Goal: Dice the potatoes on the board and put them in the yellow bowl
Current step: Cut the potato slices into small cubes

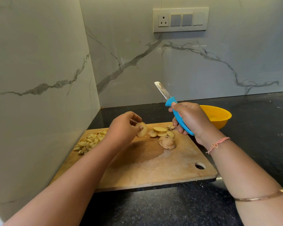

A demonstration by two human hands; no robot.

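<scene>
A wooden cutting board (153, 168) lies on the dark counter. My left hand (122, 128) pinches a potato slice (141, 130) just above the board's far edge. My right hand (190, 119) grips a blue-handled knife (180, 118) with its blade pointing up and away, clear of the board. Several potato slices (160, 132) lie at the board's far side, with a potato half (167, 142) in front of them. A pile of diced potato (90, 142) sits at the board's far left corner. The yellow bowl (216, 115) stands behind my right hand, partly hidden by it.
Marble-patterned walls close the corner at the left and back. A switch panel (180, 20) hangs on the back wall. Dark counter (260, 128) stretches to the right of the board and in front of it.
</scene>
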